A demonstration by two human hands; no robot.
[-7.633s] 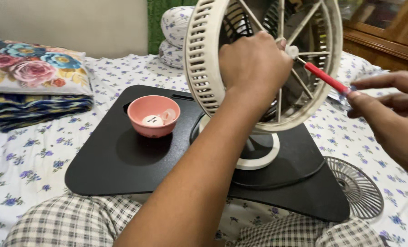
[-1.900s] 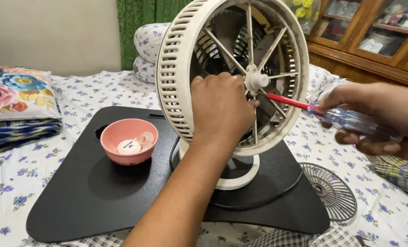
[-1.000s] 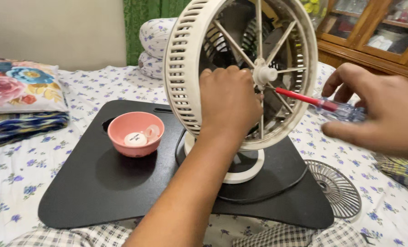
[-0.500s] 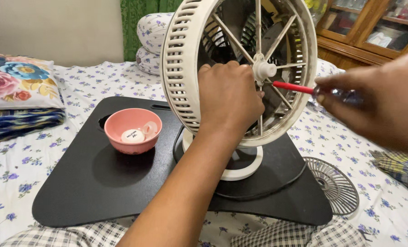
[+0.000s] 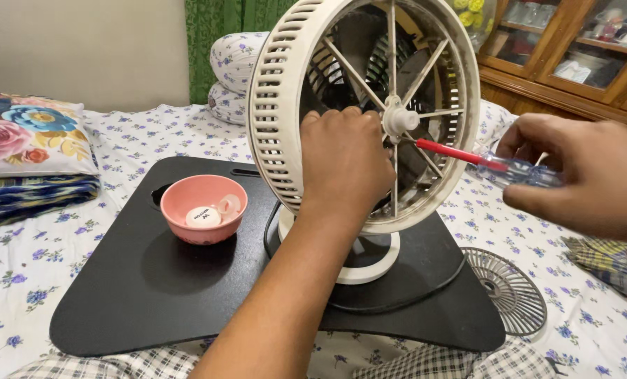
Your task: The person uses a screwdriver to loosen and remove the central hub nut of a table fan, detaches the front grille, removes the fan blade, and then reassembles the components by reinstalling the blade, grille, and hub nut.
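1. Covering most of the view, bed (image 5: 61, 231) with flowered sheet runs to every edge; pillows at 9 and 12 o'clock, wooden cabinet (image 5: 573, 63) at 2 o'clock.
2. Black board (image 5: 138, 281) sits mid-bed and carries the work. Bare room on it at 7 to 8 o'clock; its near edge is close to the person's lap.
3. Fan (image 5: 363, 112) stands upright on its round base at board centre-right, cord looping around the base at 6 o'clock. Front guard is off, so that step looks done; rear cage and spokes are in place, hub (image 5: 400, 119) exposed.
4. Left hand (image 5: 345, 158) reaches into the cage, fingers curled around spokes just left of the hub, steadying it.
5. Right hand (image 5: 587, 175) at 3 o'clock, fingers closed on the clear handle of a screwdriver (image 5: 489, 161); its red shaft points to 9 o'clock, tip just under the hub. Hub fastening looks not yet undone.
6. Grille (image 5: 506, 291) lies flat on the sheet at 4 o'clock, touching the board edge; little room there.
7. Pink bowl (image 5: 203, 209) at 9 o'clock of the fan holds a white cap and small parts, well apart from both hands.
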